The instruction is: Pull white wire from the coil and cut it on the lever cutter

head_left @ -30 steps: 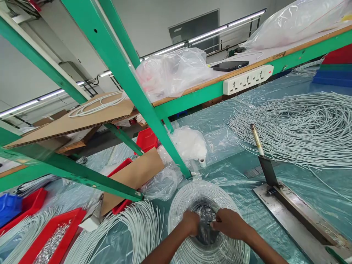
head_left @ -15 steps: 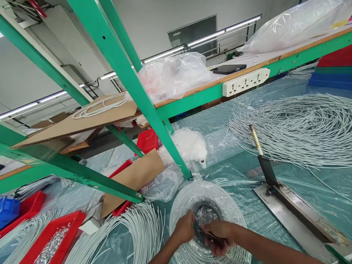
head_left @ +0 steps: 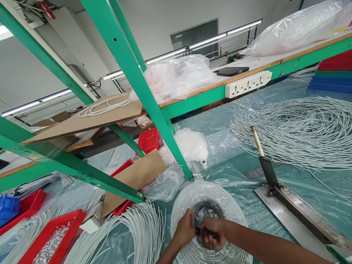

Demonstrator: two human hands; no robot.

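A round coil of white cable (head_left: pixel 211 194) lies flat on the plastic-covered bench at the bottom middle, with a dark plastic-wrapped core (head_left: pixel 205 212) in its centre. My left hand (head_left: pixel 184 228) is closed in a pinch at the left inner edge of the coil. My right hand (head_left: pixel 211 234) is curled shut beside it, over the core. Between the two hands runs a small dark thing (head_left: pixel 198 231), gripped from both sides; I cannot make out what it is.
A lever cutter (head_left: pixel 277 190) on a metal base sits to the right. A large loose pile of white cable (head_left: pixel 299 128) spreads at the far right. Cut cable lengths (head_left: pixel 137 227), red bins (head_left: pixel 52 234) and cardboard (head_left: pixel 134 176) lie left. A green shelf post (head_left: pixel 154 106) crosses the middle.
Both hands have drawn together at the coil's centre. The right hand has turned palm-up and closed on the small dark thing. The camera has shifted slightly.
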